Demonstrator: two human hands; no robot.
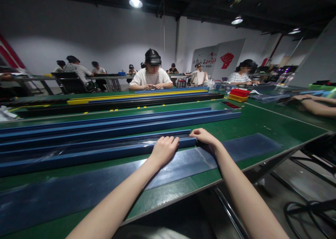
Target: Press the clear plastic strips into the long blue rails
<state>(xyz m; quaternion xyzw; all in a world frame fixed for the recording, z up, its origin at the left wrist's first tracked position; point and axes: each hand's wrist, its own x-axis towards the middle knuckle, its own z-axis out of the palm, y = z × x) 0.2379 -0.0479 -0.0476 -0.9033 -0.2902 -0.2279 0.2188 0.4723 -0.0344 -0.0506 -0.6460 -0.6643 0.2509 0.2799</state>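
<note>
The worktop (pixel 283 116): left hand (pixel 165 150) clamps blue channel (pixel 105 154), film (pixel 147 142) already inside; right hand (pixel 207 137) at its end, grip unclear; strip (pixel 91 186) outside, nearer front edge.

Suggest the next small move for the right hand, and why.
Perhaps press down lightly with the right hand: its fingers are at the end of the nearest blue channel, while the left hand lies over that channel and could steady it.
</note>
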